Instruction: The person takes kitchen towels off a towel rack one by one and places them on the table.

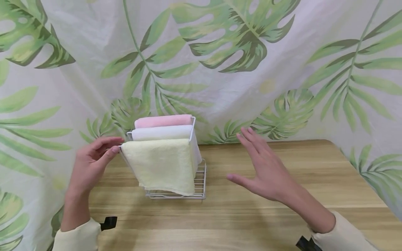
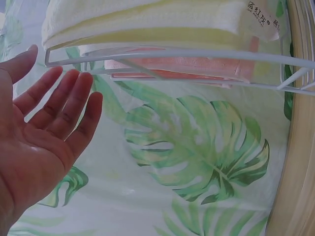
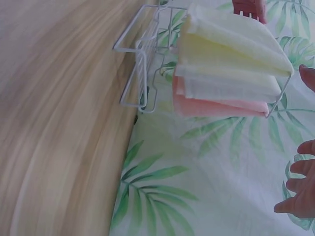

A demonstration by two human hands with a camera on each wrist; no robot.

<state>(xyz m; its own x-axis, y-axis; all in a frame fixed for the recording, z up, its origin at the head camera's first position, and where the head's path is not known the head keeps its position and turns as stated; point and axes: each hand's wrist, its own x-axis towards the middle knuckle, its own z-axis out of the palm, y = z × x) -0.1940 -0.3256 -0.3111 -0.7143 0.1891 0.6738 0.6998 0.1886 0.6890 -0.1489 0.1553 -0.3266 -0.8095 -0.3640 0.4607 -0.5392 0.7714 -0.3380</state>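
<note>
A white wire rack [image 1: 201, 181] stands on the wooden table [image 1: 251, 216] with three small towels draped over its bars: a pale yellow towel [image 1: 161, 164] in front, a white towel [image 1: 161, 132] behind it, a pink towel [image 1: 163, 121] at the back. My left hand [image 1: 94, 158] hovers at the rack's left end, fingers relaxed, close to the yellow towel's corner, holding nothing. My right hand [image 1: 260, 167] floats open to the right of the rack, palm turned toward it. The rack [image 2: 197, 54] and yellow towel [image 2: 147, 19] show in the left wrist view, the rack [image 3: 142, 64] with the stacked towels [image 3: 231, 64] in the right wrist view.
A leaf-printed curtain [image 1: 220, 62] hangs right behind the rack and wraps both sides of the table. Bare wood stretches to the right and toward the front edge. Black wrist straps [image 1: 108, 223] show at both sleeves.
</note>
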